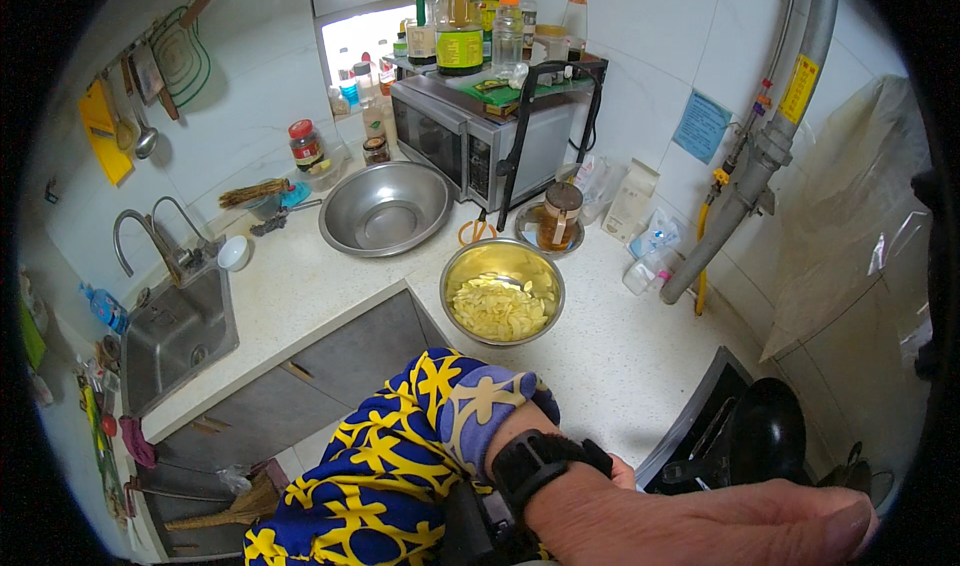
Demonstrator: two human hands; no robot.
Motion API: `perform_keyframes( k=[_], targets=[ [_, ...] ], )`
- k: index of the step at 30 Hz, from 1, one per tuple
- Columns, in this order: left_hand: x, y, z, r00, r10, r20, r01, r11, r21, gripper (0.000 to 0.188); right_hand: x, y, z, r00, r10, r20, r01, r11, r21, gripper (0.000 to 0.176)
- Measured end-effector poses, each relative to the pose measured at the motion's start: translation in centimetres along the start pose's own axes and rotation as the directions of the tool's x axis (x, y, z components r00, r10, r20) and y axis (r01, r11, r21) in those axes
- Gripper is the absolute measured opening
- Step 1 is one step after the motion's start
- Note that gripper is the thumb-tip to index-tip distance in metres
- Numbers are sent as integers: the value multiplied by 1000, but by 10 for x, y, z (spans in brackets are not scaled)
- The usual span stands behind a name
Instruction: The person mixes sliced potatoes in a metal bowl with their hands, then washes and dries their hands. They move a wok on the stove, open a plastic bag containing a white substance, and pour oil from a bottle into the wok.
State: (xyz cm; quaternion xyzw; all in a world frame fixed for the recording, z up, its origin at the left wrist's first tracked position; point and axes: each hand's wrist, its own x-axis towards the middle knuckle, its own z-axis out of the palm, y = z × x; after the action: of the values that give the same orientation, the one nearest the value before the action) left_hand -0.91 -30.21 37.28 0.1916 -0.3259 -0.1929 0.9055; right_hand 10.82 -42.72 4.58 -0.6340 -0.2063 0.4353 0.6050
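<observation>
My left hand (pixel 697 517) reaches across the lower right of the view, with a black watch (pixel 536 465) on the wrist and a blue and yellow patterned sleeve (pixel 390 446). Its thumb lies along the fingers, and I cannot see whether anything is held. Behind the wrist shows a small bit of skin (pixel 621 471), probably my right hand, the rest hidden. A black wok (pixel 769 431) stands on the stove (pixel 705 408) just beyond my left hand. On the counter ahead, a steel bowl (pixel 504 247) holds pale yellow slices (pixel 499 309).
A wide steel basin (pixel 386 209), orange-handled scissors (pixel 478 232) and a glass teapot (pixel 560 224) on a tray stand behind the bowl. A microwave (pixel 480 130) carries several bottles. At left is a sink (pixel 180 341); at right, a grey pipe (pixel 739 206) meets the counter.
</observation>
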Motion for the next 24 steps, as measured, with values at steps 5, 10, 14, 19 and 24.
perform_keyframes(
  k=[5,10,14,19,24],
  targets=[
    [-11,1,-4,997,-75,-28,75,997,-17,41,-3,-7,3,1000,6,-15,-6,1000,0,20],
    [-4,-4,-6,999,27,21,-28,999,32,40,-4,-7,-1,1000,13,-2,-13,1000,-14,21],
    [-4,-24,-23,987,116,111,-129,985,118,39,-4,-1,-2,1000,-7,17,7,1000,-12,21],
    [-2,-34,-32,976,158,153,-188,960,207,37,-6,-1,-4,1000,24,13,-24,1000,-5,22],
    [4,-41,-37,951,234,204,-292,897,333,35,-8,-2,-9,999,53,-12,-54,997,-51,22]
  ],
)
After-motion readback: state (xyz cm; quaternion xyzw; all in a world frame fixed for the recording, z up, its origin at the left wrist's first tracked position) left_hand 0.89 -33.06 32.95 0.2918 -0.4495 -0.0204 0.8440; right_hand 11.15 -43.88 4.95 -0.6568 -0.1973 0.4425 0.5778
